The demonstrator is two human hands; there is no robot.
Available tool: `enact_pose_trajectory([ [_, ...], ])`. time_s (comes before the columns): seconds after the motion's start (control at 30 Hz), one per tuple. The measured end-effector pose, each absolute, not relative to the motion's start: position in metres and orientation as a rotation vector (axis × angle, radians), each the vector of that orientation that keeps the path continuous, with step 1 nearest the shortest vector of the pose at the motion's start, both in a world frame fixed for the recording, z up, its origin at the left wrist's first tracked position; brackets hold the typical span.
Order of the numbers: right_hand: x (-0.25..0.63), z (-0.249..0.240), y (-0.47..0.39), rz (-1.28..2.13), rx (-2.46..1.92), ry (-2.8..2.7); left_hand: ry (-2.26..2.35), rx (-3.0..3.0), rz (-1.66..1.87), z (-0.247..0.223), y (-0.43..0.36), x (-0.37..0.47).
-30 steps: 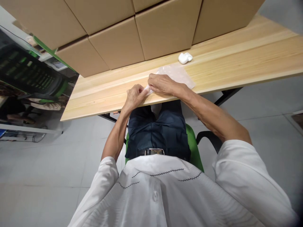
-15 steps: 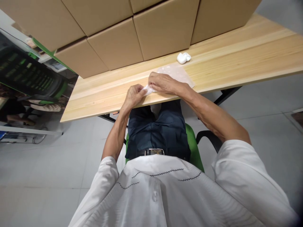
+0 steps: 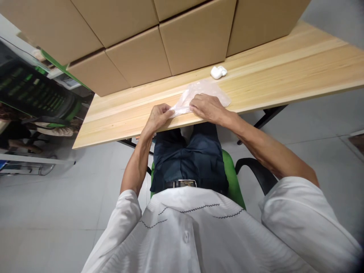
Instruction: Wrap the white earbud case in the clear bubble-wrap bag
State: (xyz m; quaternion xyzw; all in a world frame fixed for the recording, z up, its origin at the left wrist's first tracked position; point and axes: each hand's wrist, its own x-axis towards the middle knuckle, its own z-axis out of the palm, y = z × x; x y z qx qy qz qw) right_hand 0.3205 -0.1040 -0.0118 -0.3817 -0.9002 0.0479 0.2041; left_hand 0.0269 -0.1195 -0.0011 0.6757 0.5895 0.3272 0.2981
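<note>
Past my white shirt [image 3: 170,231] and dark trousers [image 3: 189,159], the near edge of the wooden desk [image 3: 116,110] crosses in front of me. Close to that edge my left hand [image 3: 159,115] has its grip narrow, thumb and finger pinching the left end of a thin plastic sheet [image 3: 196,89]. My right hand [image 3: 207,107] bends its fingertips onto the sheet's near side; whether that grip is closed on it I cannot tell.

The sheet lies on the desk, pale pinkish white and see-through enough for wood tone to show. It is gathered and creased into a narrow strip between my hands, then widens, smoother, beyond my right hand to a blunt corner. Just past it sits a small, rounded white object [image 3: 218,72], and farther back, stacked plain brown cardboard boxes [image 3: 139,57].
</note>
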Motion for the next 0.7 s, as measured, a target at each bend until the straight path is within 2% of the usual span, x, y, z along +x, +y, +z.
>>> enact_pose_trajectory([
  [0.2,0.327,-0.011,-0.077,0.276,-1.035,-2.59,1.493,1.755,0.836,0.008,-0.124,0.02],
  [0.47,0.322,0.0,-0.087,0.055,-1.216,-2.479,1.538,1.823,0.862,0.002,-0.13,0.023],
  [0.57,0.302,0.002,-0.096,0.027,-1.074,-2.438,1.548,1.845,0.878,-0.002,-0.131,0.023],
  [0.7,0.274,-0.013,-0.091,0.165,-0.766,-2.581,1.544,1.871,0.882,-0.005,-0.13,0.022],
])
